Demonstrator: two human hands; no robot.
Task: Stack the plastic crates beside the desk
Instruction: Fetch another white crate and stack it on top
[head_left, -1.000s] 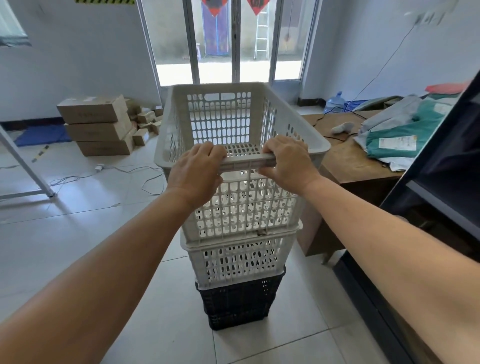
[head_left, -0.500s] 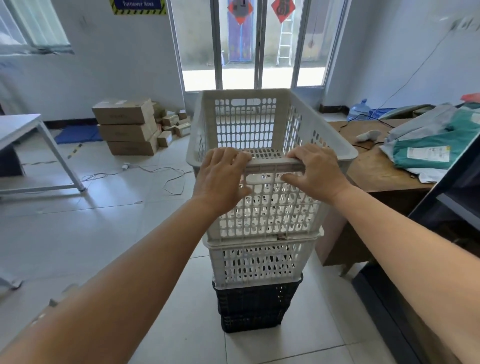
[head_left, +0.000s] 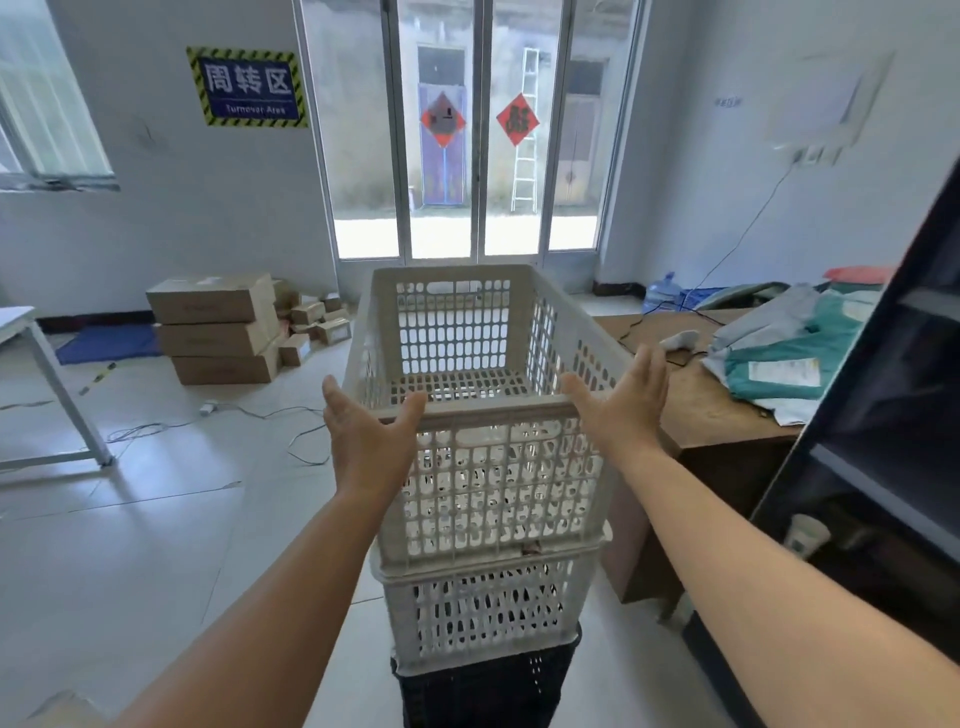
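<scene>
Head view, hands (head_left: 498, 431) spread, crates (head_left: 483, 467) stacked

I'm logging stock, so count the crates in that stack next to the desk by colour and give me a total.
White crates: 2, the top crate and the middle crate
Black crates: 1, the bottom crate
Total: 3 crates, stacked beside the desk
</scene>
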